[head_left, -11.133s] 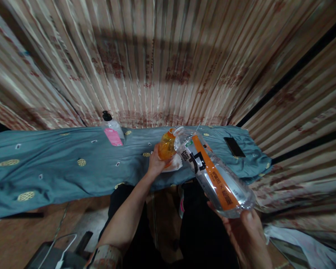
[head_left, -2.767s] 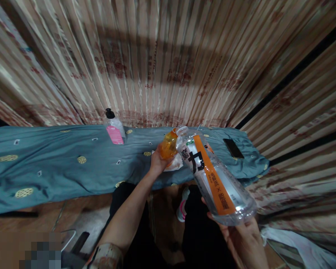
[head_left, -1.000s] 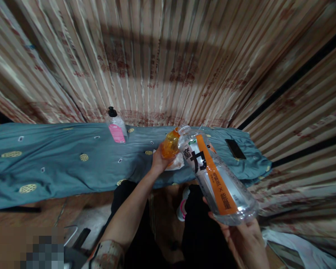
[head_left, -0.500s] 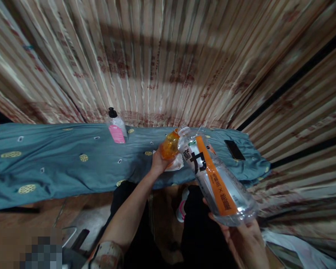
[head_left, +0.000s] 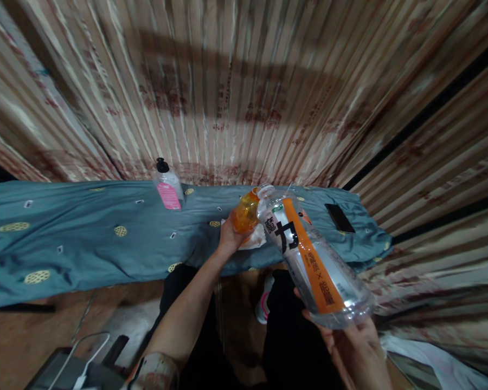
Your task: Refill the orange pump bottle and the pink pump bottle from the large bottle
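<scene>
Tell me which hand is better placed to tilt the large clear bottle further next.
Right, most likely: the right hand supports the large clear bottle near its base, while the left hand is occupied, wrapped around the orange bottle.

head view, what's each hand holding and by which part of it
The left hand holds the orange bottle around its side; the right hand holds the large clear bottle at its base end.

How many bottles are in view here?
3: a pink-labelled bottle standing on the blue-green cloth, an orange bottle in the left hand, and a large clear bottle in the right hand. Others may be hidden.
</scene>
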A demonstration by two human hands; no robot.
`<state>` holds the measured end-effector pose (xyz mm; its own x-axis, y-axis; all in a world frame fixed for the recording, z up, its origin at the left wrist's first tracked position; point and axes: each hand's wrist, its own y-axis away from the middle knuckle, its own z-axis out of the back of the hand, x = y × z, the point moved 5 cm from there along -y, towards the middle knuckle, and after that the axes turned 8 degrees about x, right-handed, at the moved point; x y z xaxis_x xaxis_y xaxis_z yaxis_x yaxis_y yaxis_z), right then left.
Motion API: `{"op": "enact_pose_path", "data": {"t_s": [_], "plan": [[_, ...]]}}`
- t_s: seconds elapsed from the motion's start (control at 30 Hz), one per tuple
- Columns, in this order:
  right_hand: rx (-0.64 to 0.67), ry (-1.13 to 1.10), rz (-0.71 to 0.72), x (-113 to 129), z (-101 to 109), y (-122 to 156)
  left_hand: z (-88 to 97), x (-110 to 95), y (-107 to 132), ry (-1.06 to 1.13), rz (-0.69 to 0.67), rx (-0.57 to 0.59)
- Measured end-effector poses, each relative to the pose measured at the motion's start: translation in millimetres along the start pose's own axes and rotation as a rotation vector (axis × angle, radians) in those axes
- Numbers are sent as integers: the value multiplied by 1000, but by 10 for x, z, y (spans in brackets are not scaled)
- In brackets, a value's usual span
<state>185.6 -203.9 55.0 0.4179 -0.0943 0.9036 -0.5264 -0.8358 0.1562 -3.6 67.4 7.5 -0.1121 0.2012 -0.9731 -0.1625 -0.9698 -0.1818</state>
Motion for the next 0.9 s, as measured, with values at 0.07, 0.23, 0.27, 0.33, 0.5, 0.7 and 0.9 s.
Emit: {"op": "enact_pose_path", "data": {"t_s": [0.07,0.23,0.27,0.33,0.5,0.7,0.9], "plan": [[5,-6,-8,2,-9,1,-4,-1,4,14,5,1],[-10,-4,-15,16,-17,-9,-12,-12,14,18,16,18],[-14,-5,-15,21,-20,-11,-10,-20,16,16,11,22],[-18,-12,-25,25,-29,-17,-3,-38,21,12,-3,25],[-22,2,-19,9,-5,-23,0,-50,34,-5,-10,54],[-22,29,-28,-15,34,-8,-3,2,27,6,-28,53],[5,28,-51,59,-59,20,-10,23,22,28,-66,51]]}}
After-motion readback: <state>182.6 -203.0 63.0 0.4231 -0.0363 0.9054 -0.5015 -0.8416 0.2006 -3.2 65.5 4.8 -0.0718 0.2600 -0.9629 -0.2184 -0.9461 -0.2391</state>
